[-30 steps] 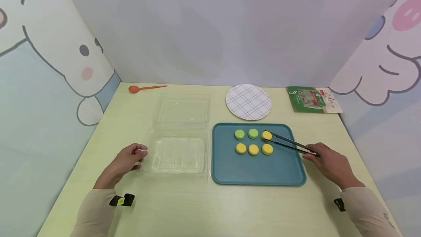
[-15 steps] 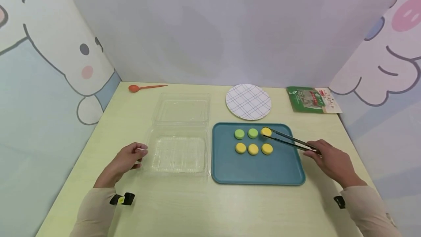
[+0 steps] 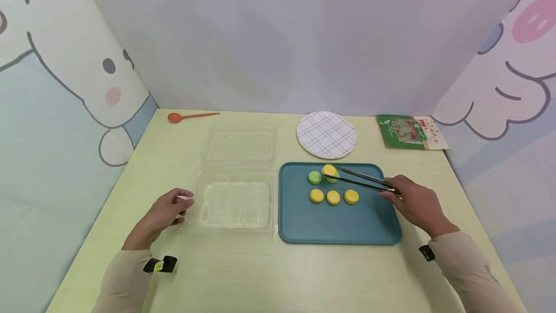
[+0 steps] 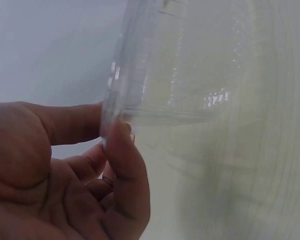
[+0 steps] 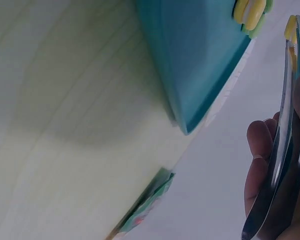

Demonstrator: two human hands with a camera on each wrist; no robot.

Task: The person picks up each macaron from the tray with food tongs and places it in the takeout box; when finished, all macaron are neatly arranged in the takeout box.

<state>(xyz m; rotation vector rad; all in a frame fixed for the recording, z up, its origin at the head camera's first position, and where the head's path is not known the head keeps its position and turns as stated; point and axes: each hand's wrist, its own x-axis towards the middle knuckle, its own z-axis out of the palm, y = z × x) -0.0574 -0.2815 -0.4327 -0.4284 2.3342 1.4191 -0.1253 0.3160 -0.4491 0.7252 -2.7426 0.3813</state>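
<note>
My right hand (image 3: 414, 204) grips a pair of metal tongs (image 3: 365, 181). Between the tong tips a yellow macaron (image 3: 328, 170) is held above the tray, partly covering a green macaron (image 3: 333, 178) behind it. Another green macaron (image 3: 314, 177) lies to the left, and a row of yellow macarons (image 3: 333, 197) sits in front on the blue tray (image 3: 339, 231). At the left, my left hand (image 3: 162, 214) pinches the rim of a clear plastic container (image 4: 115, 95) between thumb and finger. Its lid (image 3: 241, 146) lies folded back, away from me.
Behind the tray lies a round checked plate (image 3: 326, 134). A green and white food packet (image 3: 410, 132) is at the back right, and an orange spoon (image 3: 175, 118) at the back left. Walls enclose the table (image 3: 243, 274) at the back and sides.
The tongs have lifted the yellow macaron from the right end of the back row and carried it left, over the green one. My right hand has moved left; my left hand stays put.
</note>
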